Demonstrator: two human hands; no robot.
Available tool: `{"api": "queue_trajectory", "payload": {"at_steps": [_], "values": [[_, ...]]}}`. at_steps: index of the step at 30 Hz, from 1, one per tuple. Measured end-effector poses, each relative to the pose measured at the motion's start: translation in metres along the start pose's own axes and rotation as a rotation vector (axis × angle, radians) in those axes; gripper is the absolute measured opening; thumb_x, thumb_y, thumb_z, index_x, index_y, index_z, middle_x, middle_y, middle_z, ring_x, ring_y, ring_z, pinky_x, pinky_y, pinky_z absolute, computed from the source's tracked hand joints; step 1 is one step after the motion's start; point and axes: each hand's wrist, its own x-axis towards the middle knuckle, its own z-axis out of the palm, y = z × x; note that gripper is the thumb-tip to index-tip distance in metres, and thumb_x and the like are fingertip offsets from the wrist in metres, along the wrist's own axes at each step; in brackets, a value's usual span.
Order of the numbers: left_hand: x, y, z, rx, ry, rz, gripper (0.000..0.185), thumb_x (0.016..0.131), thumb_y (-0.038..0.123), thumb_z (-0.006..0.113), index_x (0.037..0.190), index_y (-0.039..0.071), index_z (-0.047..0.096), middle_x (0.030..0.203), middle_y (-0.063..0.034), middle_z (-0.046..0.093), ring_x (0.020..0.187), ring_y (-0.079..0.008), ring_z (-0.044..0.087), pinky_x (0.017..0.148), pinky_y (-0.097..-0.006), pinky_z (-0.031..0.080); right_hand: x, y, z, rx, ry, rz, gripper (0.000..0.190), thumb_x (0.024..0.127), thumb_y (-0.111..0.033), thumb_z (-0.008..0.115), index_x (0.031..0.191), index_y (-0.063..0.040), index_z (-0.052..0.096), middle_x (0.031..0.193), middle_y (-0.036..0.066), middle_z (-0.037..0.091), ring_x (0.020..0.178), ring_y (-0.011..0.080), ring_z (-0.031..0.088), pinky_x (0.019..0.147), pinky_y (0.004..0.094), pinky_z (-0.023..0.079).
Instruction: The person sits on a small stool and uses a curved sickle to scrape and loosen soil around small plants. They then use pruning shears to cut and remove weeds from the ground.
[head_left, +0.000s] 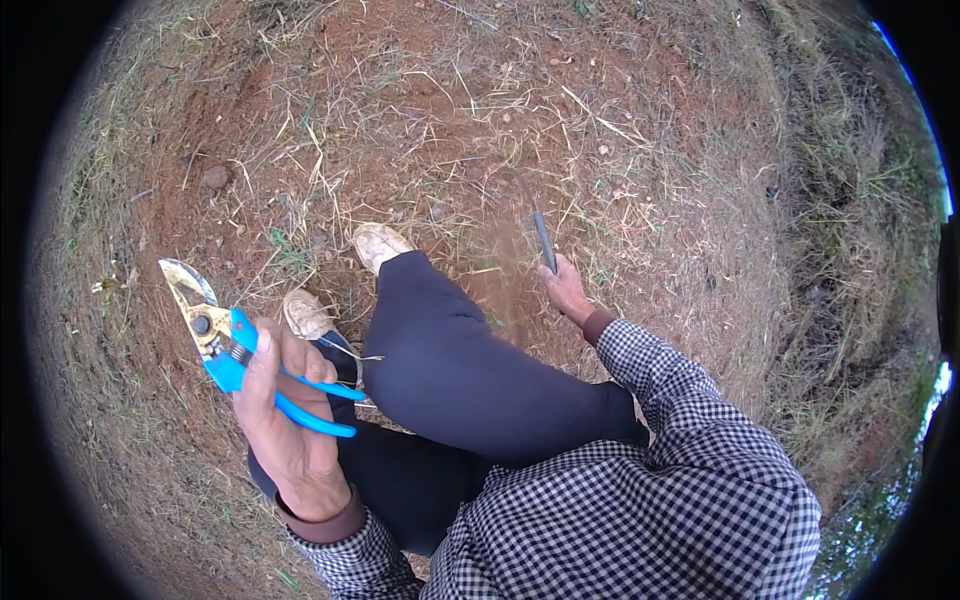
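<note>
My left hand (289, 420) is wrapped around a pair of pruning shears (240, 330) with blue handles. Their soiled blades point up and left and look closed together. Out to the right, my right hand (566, 289) grips the grey handle of a sickle (544, 240). Its thin curved blade reaches toward the ground and is hard to make out against the soil. A brown blur like loose dust (510, 277) shows between my bent leg and the sickle.
Dry grass stalks (420, 135) lie scattered over reddish soil (360, 45). My shoes (379, 246) rest on the ground, below dark trousers (480, 382). A round clod or stone (216, 177) lies at the left. Thicker grass (840, 187) runs along the right side.
</note>
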Motion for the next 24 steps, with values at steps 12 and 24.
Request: {"api": "queue_trajectory", "payload": {"at_steps": [12, 24], "values": [[0.036, -0.026, 0.052, 0.051, -0.241, -0.242, 0.015, 0.095, 0.020, 0.060, 0.092, 0.008, 0.052, 0.069, -0.0013, 0.046, 0.063, -0.0141, 0.047, 0.059, -0.0307, 0.041, -0.017, 0.089, -0.019, -0.261, 0.080, 0.201, 0.041, 0.095, -0.034, 0.052, 0.101, 0.006, 0.052, 0.089, 0.034, 0.062, 0.089, 0.0491, 0.062, 0.078, 0.0556, 0.048], [0.060, -0.057, 0.039, 0.127, -0.203, -0.033, 0.017, 0.092, 0.021, 0.065, 0.093, 0.010, 0.051, 0.069, -0.0029, 0.055, 0.060, -0.0175, 0.055, 0.056, -0.0322, 0.046, -0.196, 0.252, -0.085, -0.418, 0.197, 0.535, 0.038, 0.094, -0.034, 0.052, 0.103, 0.003, 0.055, 0.089, 0.032, 0.065, 0.085, 0.0475, 0.064, 0.076, 0.0558, 0.051]]}}
